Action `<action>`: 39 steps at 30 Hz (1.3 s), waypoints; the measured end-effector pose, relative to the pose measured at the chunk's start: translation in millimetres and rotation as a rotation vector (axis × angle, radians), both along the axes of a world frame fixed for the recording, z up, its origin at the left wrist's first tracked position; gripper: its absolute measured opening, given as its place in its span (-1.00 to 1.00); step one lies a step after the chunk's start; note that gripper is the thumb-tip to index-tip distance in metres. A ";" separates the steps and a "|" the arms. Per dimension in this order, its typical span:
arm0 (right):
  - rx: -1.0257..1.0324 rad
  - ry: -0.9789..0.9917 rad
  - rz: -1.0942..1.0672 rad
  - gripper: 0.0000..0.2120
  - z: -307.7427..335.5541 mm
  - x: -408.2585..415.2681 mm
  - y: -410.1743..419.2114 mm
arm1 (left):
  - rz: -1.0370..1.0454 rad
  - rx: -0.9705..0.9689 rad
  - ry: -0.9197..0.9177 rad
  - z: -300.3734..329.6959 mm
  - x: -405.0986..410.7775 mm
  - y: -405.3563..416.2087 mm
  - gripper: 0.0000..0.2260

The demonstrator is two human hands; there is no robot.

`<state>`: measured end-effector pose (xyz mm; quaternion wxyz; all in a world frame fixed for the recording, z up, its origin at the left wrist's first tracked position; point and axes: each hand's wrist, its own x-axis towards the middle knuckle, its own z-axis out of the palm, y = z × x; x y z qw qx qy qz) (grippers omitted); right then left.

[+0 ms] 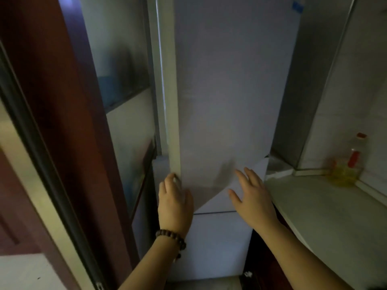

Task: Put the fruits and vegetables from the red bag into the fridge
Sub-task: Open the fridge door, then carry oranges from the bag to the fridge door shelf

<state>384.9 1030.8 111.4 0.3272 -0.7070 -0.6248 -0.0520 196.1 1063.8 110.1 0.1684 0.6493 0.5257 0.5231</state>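
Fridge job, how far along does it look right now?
Nothing visibly stored: no bag or produce in view. In hand: the left hand grips the upper fridge door at its left edge, the open right hand by its front. Left: loading.

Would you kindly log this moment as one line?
left hand: on upper fridge door edge | right hand: open, near door | red bag: unseen
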 end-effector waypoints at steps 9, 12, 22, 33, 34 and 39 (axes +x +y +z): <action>0.037 0.165 0.016 -0.38 7.8 16.4 -149.7 | -0.322 0.059 0.174 -6.8 67.3 -142.1 -0.53; 0.102 0.324 -0.013 -0.36 21.7 27.7 -172.9 | -0.416 0.106 0.243 -6.5 82.2 -168.8 -0.49; 0.231 0.493 -0.428 -0.65 32.4 132.3 -213.5 | -0.496 0.124 0.572 5.6 124.3 -171.7 -0.27; 0.474 0.088 -0.633 -0.49 37.2 136.2 -207.5 | -0.556 0.115 0.648 8.6 160.5 -133.4 -0.24; 0.422 -0.057 -0.558 -0.49 33.4 124.9 -199.1 | -0.562 0.107 0.658 6.9 162.6 -129.9 -0.24; 0.049 -0.183 -0.466 -0.39 10.8 121.6 -163.9 | -0.584 0.062 0.693 -0.6 168.9 -118.4 -0.31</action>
